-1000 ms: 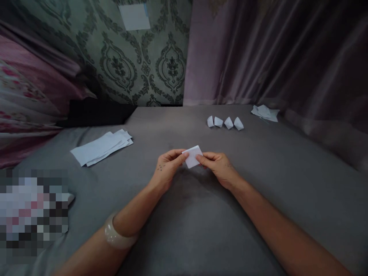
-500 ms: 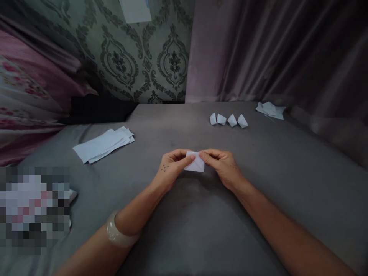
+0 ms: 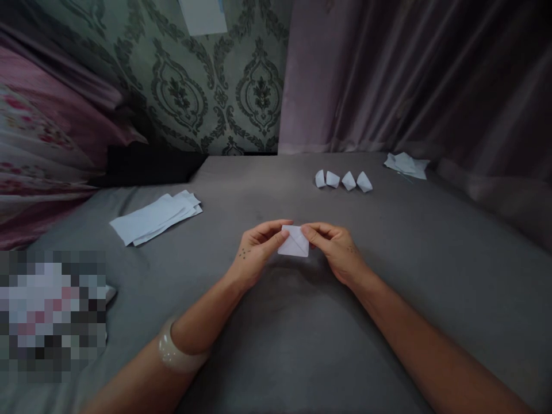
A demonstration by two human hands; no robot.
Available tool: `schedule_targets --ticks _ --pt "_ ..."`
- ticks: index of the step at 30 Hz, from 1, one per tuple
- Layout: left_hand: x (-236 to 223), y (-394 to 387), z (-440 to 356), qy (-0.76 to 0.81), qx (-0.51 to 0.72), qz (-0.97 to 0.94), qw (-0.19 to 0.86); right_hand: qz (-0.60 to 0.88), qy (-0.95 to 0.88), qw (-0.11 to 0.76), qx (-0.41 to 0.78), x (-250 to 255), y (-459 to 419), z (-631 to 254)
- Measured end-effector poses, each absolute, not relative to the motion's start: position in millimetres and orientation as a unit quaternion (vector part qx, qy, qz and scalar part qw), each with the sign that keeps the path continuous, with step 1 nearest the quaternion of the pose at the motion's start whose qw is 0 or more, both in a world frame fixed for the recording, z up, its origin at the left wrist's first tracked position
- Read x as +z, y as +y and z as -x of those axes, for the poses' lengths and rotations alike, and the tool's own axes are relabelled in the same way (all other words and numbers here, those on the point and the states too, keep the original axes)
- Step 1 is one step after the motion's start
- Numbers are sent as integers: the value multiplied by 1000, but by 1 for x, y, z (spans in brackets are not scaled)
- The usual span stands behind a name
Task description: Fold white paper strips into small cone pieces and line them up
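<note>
A small square of folded white paper (image 3: 295,244) is held up in front of me, with crease or flap lines running diagonally across its face. My left hand (image 3: 259,247) pinches its left edge, thumb on the near face and fingers behind. On the other side, my right hand (image 3: 330,244) grips the upper right corner between thumb and fingers. The fingertips behind the paper are partly hidden. Beyond my hands, several small pointed folded paper shapes (image 3: 348,181) stand in a row on the grey cloth surface (image 3: 276,322).
A stack of white paper strips (image 3: 150,221) lies to the left. More loose white paper pieces (image 3: 406,165) rest at the far right, near the dark curtain (image 3: 431,75). Black cloth (image 3: 150,167) lies at the back left. A blurred-out patch covers something at the lower left.
The folded paper has turned from a tilted position to nearly level, now showing diagonal lines. My right thumb has moved to its upper corner. The view has shifted slightly.
</note>
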State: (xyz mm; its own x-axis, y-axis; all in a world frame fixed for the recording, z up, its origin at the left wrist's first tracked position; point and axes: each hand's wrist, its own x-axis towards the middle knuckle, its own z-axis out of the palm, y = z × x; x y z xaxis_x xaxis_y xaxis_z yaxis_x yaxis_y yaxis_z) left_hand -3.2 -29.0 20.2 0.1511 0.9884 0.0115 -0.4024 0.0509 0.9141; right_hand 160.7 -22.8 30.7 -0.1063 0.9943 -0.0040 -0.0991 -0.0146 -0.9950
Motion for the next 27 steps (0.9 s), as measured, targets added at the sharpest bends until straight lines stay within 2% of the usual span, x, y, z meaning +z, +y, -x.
schedule_targets --ticks 21,27 --pt "20 -27 5 415 537 -403 614 474 -513 470 540 32 -21 -162" --pt "19 -25 5 432 530 -381 622 473 -548 380 576 33 -22 -164"
